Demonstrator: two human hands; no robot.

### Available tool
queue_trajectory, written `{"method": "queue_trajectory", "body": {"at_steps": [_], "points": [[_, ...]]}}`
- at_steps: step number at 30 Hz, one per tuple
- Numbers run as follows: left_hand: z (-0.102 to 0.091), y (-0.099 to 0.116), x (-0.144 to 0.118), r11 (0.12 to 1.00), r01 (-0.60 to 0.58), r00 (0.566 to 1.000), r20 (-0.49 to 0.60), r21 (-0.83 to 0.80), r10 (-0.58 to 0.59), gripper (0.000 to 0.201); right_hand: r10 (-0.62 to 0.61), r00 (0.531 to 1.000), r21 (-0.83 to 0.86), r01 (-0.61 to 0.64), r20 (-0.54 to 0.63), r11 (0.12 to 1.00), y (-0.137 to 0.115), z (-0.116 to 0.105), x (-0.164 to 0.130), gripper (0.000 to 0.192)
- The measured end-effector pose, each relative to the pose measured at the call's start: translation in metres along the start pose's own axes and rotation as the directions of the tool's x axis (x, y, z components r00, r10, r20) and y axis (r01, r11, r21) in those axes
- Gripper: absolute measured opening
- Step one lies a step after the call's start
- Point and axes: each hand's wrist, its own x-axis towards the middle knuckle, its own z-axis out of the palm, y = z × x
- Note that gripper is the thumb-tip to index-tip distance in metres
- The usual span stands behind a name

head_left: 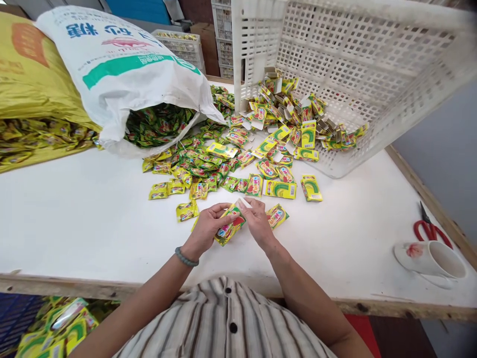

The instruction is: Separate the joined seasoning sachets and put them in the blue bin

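Observation:
My left hand [207,226] and my right hand [256,220] meet over the white table [93,219], both gripping a small stack of yellow-green sachets [230,227] with a small carton flap at its top. A loose sachet [277,215] lies just right of my right hand, another sachet [187,211] just left of my left hand. Beyond the hands spreads a pile of sachets [201,164] and small yellow cartons [280,189].
A white woven sack [122,64] spills sachets at the back left, beside a yellow sack [30,74]. A tipped white plastic crate [354,69] holds flat cartons. A white mug [432,258] on its side and red scissors [428,229] lie at the right edge.

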Motion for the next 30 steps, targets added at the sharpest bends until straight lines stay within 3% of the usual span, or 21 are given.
{"method": "queue_trajectory", "body": {"at_steps": [5,9,12,17,20,23,26,30], "points": [[0.000,0.004,0.003,0.995,-0.089,0.996,-0.022,0.037,0.090,0.058,-0.055,0.998,0.078,0.053,0.026,0.996,-0.002,-0.003,0.001,0.029],[0.000,0.007,0.006,0.972,-0.230,0.966,-0.107,0.046,0.234,0.060,-0.065,0.998,0.285,0.055,0.025,0.957,0.003,-0.002,0.005,0.034],[-0.003,0.006,0.005,0.966,-0.248,0.966,-0.054,0.069,0.252,0.056,-0.054,0.994,0.361,0.018,0.090,0.933,0.006,0.003,0.005,0.030],[-0.011,0.003,0.002,0.975,-0.152,0.982,0.133,0.163,0.131,0.050,-0.021,0.986,0.304,-0.031,0.168,0.952,0.008,0.001,0.004,0.019],[-0.013,0.003,0.003,0.975,-0.149,0.978,0.172,0.165,0.120,0.047,0.009,0.985,0.353,-0.070,0.172,0.933,0.008,-0.003,0.005,0.027],[-0.012,0.002,0.004,0.977,-0.156,0.981,0.140,0.148,0.135,0.050,-0.021,0.987,0.324,-0.033,0.161,0.946,0.005,-0.006,0.005,0.038],[-0.011,0.002,0.003,0.978,-0.175,0.984,0.046,0.116,0.170,0.052,-0.107,0.987,0.180,0.084,0.121,0.980,0.000,-0.007,0.003,0.022],[-0.010,0.003,-0.001,0.972,-0.198,0.980,0.012,0.128,0.198,0.051,-0.088,0.989,0.165,0.068,0.115,0.984,-0.005,-0.007,0.000,0.021]]}}
